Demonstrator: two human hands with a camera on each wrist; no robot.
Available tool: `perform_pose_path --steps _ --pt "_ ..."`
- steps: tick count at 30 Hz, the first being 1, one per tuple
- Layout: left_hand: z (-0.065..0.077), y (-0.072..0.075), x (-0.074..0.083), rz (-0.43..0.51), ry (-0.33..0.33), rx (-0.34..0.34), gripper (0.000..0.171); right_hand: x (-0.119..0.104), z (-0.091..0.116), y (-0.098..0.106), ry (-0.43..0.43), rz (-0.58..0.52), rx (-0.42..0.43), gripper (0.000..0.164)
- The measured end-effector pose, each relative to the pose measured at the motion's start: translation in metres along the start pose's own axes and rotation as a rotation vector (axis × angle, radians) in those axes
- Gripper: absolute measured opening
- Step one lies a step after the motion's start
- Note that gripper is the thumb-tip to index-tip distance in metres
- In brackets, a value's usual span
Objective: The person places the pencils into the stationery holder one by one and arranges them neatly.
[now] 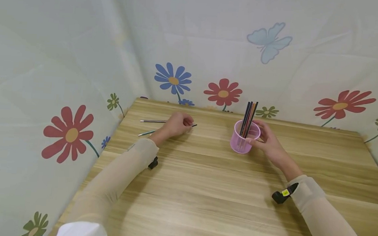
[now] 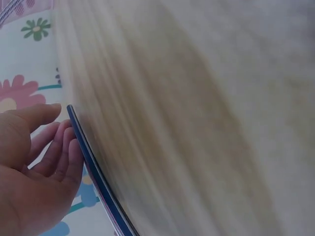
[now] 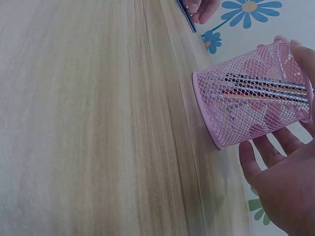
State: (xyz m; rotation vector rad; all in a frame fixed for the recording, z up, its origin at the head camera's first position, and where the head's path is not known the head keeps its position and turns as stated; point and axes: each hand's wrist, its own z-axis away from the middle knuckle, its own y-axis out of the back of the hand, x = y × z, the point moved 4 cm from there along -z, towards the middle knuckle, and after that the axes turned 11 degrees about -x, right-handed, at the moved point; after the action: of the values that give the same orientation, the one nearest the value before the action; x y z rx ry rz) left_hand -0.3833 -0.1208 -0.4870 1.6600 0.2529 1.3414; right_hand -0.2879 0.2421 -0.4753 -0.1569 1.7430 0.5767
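Note:
My right hand (image 1: 268, 140) holds a pink mesh pencil cup (image 1: 239, 145) upright on the table, thumb at the near side of the rim and fingers round the far side. Several pencils (image 1: 249, 116), mostly dark, lean inside the cup; their lower ends show through the mesh (image 3: 236, 115) in the right wrist view. Over at the left, my left hand (image 1: 176, 125) is low over loose pencils on the table. In the left wrist view its fingertips are right at the side of a dark blue pencil (image 2: 93, 162), and the thumb stands apart from it.
A dark pencil with a white end (image 1: 152, 121) and a teal pencil (image 1: 147, 133) lie beside the left hand, partly hidden by it. The wooden table (image 1: 197, 191) meets a flower-printed cloth wall (image 1: 201, 42) at the back and left.

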Motion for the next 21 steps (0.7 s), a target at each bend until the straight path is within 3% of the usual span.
perform_pose_path --steps 14,21 --pt "0.004 -0.01 0.006 -0.082 -0.028 -0.064 0.008 0.001 0.0 0.001 -0.024 0.002 0.0 0.075" --pt "0.005 -0.013 0.009 -0.11 -0.004 -0.087 0.009 0.001 0.001 0.0 -0.027 0.004 0.002 0.075"
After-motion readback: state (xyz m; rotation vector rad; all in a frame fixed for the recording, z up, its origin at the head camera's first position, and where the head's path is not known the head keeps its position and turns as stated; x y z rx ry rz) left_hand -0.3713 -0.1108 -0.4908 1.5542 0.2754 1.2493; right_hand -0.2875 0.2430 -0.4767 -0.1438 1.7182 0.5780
